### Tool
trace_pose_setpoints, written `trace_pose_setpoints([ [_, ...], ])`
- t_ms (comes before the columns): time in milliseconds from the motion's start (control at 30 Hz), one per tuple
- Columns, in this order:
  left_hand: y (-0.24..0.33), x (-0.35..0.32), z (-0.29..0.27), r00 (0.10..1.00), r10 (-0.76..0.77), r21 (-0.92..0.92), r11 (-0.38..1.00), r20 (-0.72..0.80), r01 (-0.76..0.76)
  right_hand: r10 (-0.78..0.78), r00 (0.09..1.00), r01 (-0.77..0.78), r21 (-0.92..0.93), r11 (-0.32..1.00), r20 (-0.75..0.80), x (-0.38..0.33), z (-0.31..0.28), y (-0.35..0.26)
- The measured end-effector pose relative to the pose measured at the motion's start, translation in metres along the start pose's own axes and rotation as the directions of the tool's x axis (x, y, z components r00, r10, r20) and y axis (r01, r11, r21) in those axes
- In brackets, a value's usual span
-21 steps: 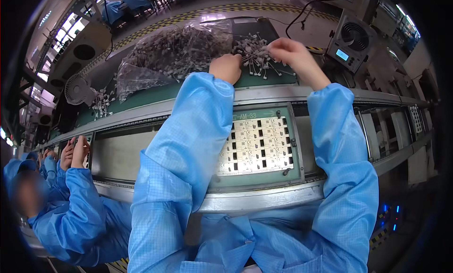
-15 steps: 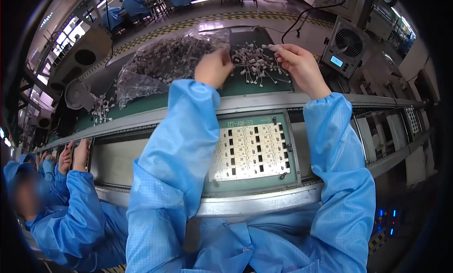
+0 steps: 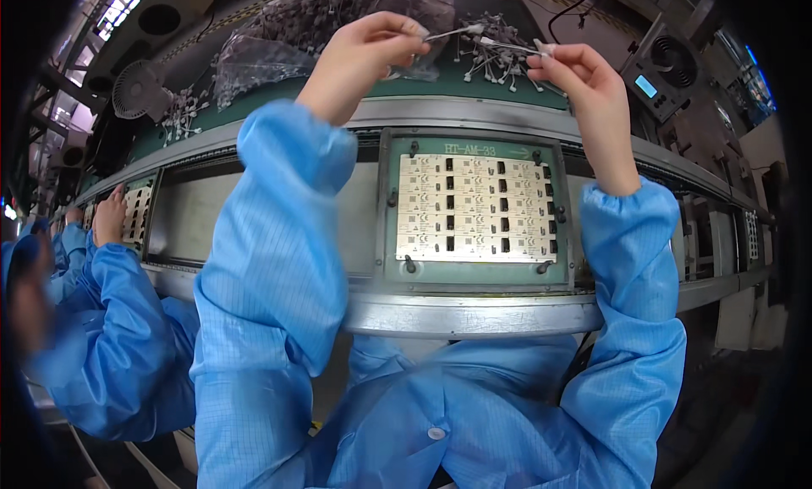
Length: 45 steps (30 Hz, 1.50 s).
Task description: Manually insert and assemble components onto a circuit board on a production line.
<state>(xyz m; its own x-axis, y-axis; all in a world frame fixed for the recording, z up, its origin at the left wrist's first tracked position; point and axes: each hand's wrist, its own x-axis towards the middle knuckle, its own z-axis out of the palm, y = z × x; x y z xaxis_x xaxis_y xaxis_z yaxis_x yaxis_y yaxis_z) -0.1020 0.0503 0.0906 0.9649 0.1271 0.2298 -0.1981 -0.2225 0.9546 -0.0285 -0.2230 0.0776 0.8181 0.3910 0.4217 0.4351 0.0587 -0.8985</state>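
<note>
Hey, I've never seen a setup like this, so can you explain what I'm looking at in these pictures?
There's no robot here: it's a person in blue sleeves working bare-handed. A wide fisheye camera on their head looks down, which is why straight edges bend.

The left hand and right hand each pinch a thin lead, the left lead and the right lead, both with pale plugs.

Below them, a green tray holds a pale panel with black rectangles, behind a metal rail. Beyond lie a pile of loose leads and a clear plastic bag full of similar pieces. At far left is a co-worker's hand.
</note>
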Motion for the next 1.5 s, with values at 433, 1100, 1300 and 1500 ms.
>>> trace_pose_setpoints([
  [433,-0.019,-0.083,-0.008,0.935,0.355,0.553,0.780,-0.006,-0.292,-0.018,0.921,0.288,-0.650,0.703,0.389,-0.065,0.055,0.019],
  [1100,-0.033,-0.087,0.007,0.911,0.377,0.742,0.560,0.166,-0.367,-0.118,0.868,0.470,-0.718,0.514,0.483,-0.072,0.065,0.017],
  [1300,-0.038,-0.094,0.018,0.933,0.297,0.788,0.517,0.202,-0.335,0.088,0.768,0.482,-0.663,0.573,0.635,-0.055,0.044,0.003],
  [1500,-0.045,-0.099,0.027,0.961,0.228,0.807,0.530,0.158,-0.259,-0.014,0.947,0.283,-0.812,0.510,0.321,0.050,0.039,0.062],
])
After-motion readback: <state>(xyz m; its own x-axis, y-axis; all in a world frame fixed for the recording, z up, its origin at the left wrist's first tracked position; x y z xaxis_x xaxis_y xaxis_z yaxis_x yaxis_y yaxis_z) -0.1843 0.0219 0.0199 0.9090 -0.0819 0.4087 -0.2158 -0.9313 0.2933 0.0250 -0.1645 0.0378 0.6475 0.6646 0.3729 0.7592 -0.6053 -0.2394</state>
